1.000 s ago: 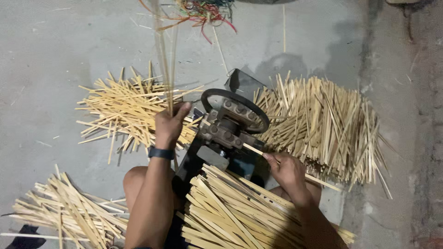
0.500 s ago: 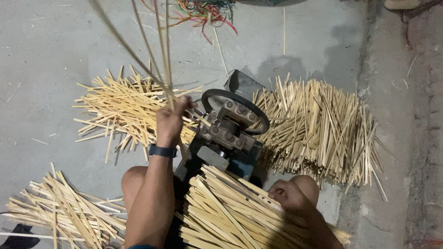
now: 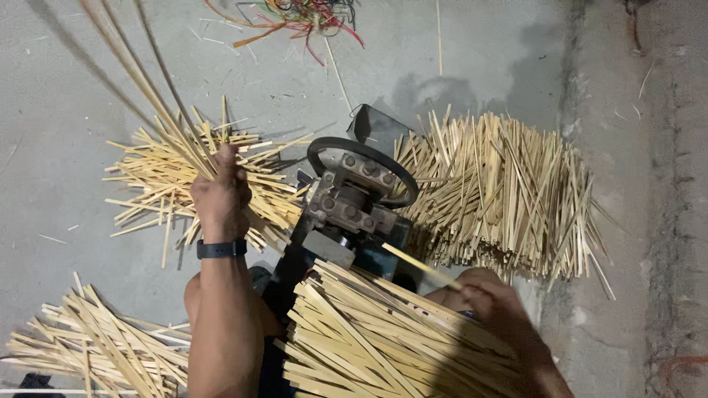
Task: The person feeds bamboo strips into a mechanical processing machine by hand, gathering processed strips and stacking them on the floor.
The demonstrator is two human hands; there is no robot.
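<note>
Nearest us we log a stack of flat bamboo slats point(image 3: 383, 339) lying across our lap. Our right hand point(image 3: 490, 306) pinches one slat point(image 3: 420, 265) whose far end points into the small machine point(image 3: 346, 214) with its black wheel point(image 3: 361, 169). Our left hand point(image 3: 220, 195), with a dark wristband point(image 3: 221, 248), is clenched around a bunch of thin split strips point(image 3: 147, 88) rising up and away. On the concrete floor point(image 3: 59, 162) we list slat piles left point(image 3: 199, 184), right point(image 3: 509, 191) and lower left point(image 3: 96, 346); farthest, coloured cords point(image 3: 295, 18).
</note>
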